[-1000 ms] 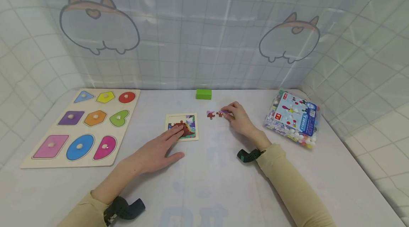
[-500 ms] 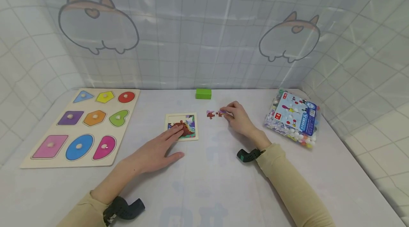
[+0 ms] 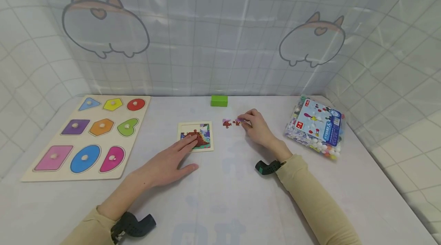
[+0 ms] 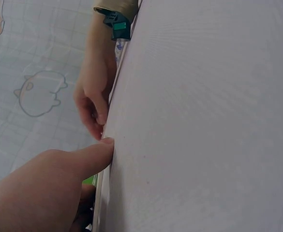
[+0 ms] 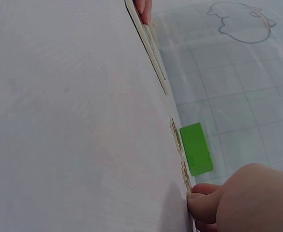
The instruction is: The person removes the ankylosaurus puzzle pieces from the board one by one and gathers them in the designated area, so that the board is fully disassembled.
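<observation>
A small square jigsaw puzzle (image 3: 206,134) with a brown dinosaur picture lies in its pale wooden frame (image 3: 195,123). My left hand (image 3: 169,164) rests over its lower left part with straight fingers, covering some of the picture; the top left of the frame shows bare wood. To the right, my right hand (image 3: 258,128) pinches a small brown and purple puzzle piece (image 3: 236,123) between thumb and fingers, down at the table. Just left of that piece lies another puzzle piece (image 3: 226,123). In the right wrist view, the thumb and fingertips (image 5: 199,198) meet at the piece's edge.
A green block (image 3: 219,101) stands at the table's back edge. On the left lies a wooden shape board (image 3: 115,138) with knobbed, coloured shapes. A clear pack of beads (image 3: 315,124) with a blue label lies on the right. A tiled-pattern curtain (image 3: 213,46) hangs behind.
</observation>
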Demonstrator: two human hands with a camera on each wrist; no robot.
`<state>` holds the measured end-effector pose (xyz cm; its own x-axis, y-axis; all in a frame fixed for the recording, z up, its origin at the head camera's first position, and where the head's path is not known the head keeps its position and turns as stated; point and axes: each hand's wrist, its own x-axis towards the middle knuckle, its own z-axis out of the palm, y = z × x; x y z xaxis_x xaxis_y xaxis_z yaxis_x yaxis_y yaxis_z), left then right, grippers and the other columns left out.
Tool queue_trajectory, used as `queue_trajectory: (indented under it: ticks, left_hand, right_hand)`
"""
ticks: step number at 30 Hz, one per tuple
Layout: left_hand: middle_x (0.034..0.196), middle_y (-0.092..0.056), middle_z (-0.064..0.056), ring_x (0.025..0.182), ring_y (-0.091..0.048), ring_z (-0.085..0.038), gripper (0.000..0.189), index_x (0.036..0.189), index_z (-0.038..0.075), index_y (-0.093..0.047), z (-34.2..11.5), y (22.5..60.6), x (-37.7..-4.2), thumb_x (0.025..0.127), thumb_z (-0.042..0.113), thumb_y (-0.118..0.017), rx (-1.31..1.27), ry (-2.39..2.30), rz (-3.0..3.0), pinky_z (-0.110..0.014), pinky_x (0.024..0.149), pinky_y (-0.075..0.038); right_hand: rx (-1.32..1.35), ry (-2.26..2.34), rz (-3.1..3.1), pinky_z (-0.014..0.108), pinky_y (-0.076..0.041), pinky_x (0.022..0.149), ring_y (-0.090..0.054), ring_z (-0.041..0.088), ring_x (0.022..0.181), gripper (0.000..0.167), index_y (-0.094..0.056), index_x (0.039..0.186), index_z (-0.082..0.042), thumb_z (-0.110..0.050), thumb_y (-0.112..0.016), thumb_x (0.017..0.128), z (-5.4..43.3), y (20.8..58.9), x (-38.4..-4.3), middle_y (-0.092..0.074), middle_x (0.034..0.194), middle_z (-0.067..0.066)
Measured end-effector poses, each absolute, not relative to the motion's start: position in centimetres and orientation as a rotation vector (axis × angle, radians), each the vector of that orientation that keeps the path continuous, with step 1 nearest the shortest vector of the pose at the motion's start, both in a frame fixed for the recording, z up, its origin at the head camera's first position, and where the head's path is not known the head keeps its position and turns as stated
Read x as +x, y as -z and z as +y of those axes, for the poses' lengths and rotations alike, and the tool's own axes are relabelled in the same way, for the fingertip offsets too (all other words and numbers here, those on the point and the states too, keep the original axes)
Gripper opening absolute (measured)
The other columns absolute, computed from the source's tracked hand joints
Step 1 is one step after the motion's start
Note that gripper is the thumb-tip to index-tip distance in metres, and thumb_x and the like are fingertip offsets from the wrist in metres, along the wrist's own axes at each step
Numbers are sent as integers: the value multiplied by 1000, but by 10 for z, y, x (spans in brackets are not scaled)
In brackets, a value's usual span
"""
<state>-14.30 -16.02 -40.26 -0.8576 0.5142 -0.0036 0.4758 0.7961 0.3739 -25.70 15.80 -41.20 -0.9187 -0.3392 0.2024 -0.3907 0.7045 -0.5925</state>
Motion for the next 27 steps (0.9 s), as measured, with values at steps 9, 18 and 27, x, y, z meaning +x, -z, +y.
queue_trajectory:
  ticks: [9,18,27]
  left_hand:
    - [163,-31,-7,148,-34,-29,77,155,10,-38,-160,403,-144,95,51,-62,815,-513,2919,-49,115,-39]
    - [163,-32,-7,147,-35,-30,77,154,10,-39,-158,400,-143,94,51,-62,793,-501,2921,-49,115,-38]
    - [157,-40,-12,143,-39,-38,73,154,12,-40,-149,395,-145,97,54,-56,825,-432,2967,-53,115,-37]
  right_hand:
    - [600,-1035,-2811,44,-46,93,-52,30,108,27,-68,122,-1,-1,-59,97,158,412,-257,-55,116,16]
    - [590,-1049,-2819,43,-47,94,-52,29,109,27,-68,122,-2,-2,-58,97,157,412,-258,-55,117,15]
    - [581,-1063,-2821,44,-46,96,-52,30,111,27,-68,122,-1,-3,-58,97,157,411,-257,-55,118,15]
